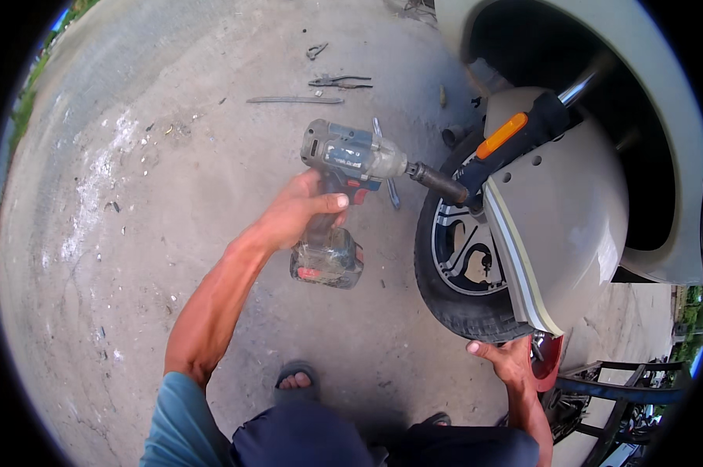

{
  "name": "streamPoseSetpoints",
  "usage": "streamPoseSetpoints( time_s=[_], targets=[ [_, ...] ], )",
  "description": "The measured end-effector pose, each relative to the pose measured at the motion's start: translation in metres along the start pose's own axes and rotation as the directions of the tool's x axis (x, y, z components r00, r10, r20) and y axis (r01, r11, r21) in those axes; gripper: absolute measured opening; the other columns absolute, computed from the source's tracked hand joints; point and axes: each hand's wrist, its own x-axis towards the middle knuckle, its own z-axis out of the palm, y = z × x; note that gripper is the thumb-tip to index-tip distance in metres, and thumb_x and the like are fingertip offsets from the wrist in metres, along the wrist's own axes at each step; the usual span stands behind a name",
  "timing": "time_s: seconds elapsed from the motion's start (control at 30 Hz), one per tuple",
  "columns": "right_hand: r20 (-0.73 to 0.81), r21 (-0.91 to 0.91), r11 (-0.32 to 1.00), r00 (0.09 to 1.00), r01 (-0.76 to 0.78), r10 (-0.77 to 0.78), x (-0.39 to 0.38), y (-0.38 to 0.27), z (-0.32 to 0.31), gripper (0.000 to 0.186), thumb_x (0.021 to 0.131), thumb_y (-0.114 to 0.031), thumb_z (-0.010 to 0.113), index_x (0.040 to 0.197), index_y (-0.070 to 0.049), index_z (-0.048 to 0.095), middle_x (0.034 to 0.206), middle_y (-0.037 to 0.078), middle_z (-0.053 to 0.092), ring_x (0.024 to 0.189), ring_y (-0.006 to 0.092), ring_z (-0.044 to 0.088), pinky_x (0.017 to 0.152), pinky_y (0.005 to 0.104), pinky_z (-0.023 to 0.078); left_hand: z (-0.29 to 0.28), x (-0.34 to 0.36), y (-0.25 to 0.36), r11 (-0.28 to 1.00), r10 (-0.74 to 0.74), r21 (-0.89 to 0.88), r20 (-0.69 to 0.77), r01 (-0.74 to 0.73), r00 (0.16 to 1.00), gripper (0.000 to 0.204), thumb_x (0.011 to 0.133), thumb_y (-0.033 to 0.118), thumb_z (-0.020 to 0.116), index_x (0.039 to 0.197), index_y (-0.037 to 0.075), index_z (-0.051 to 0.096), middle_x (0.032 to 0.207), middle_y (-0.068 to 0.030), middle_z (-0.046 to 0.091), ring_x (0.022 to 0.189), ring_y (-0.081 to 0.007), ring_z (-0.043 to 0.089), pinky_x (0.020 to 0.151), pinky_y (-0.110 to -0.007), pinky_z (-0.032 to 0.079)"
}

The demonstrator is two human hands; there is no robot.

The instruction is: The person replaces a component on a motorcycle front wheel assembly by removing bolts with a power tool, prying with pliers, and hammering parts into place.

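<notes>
**Head view: impact wrench at scooter front wheel**

Head camera looks down on a concrete yard (pixel 133 257), pale and cracked. Cream scooter body (pixel 663 117) fills the right side. Its front fender (pixel 569 210), carrying an orange reflector (pixel 501 135), covers the front wheel (pixel 460 265) with black tyre and spoked rim. Cordless impact wrench (pixel 351 159), grey-blue with the battery pack at the bottom, sits level, its black socket (pixel 441 183) pressed in at the wheel hub. Left hand (pixel 297 206) has fingers clamped round the wrench grip. Right hand (pixel 511 362) rests against the fender's lower edge beside the tyre, fingers curled; grip cannot be told. Pliers (pixel 340 81) and a metal bar (pixel 293 100) lie on the ground well beyond.
</notes>
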Motion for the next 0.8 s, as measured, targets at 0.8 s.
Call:
streamPoseSetpoints(
  time_s=[0.8],
  targets=[
    [-0.014, -0.274, 0.925, 0.963, -0.264, 0.271, -0.007, 0.0, -0.018, 0.071, 0.065, -0.008, 0.097, 0.127, 0.0, 0.064, 0.119, 0.007, 0.069, 0.11, 0.0222, 0.063, 0.1, 0.039, 0.05, -0.018, 0.144, -0.03, 0.325, 0.853, 0.753, 0.029, -0.573, 0.522, 0.034, 0.077, 0.013, 0.082, 0.108, 0.006, 0.069, 0.107, -0.0082, 0.071, 0.1, -0.0231, 0.067, 0.088, -0.036, 0.053]
  ],
)
